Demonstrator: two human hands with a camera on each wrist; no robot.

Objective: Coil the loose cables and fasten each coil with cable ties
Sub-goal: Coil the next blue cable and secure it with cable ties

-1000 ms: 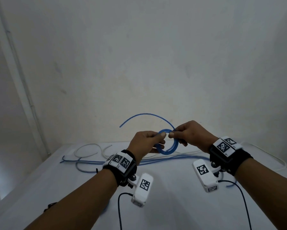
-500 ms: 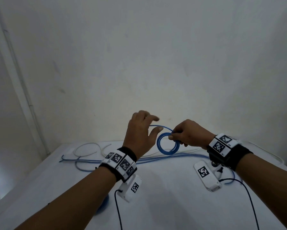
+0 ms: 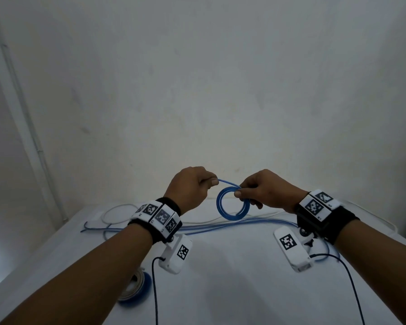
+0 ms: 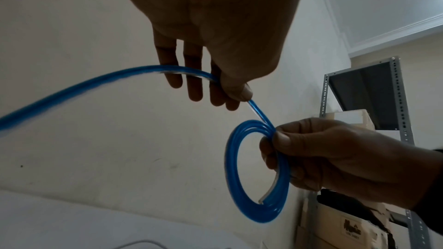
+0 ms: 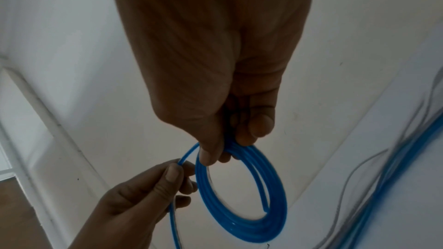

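Both bare forearms reached forward from the lower corners of the head view, each wrist wrapped in a black band carrying white blocks with black-and-white square markers, a white camera unit hanging beneath. The left hand (image 3: 189, 186) was raised, back toward the camera, its thumb and forefinger pinching a thin blue translucent cable (image 4: 72, 90) while the other fingers (image 4: 193, 75) hung fairly straight beneath it. The right hand (image 3: 265, 191) sat just beside it at the same height, knuckles up, thumb and curled fingers holding a firm grip on the top of the small round blue coil (image 3: 232, 205) of that cable.
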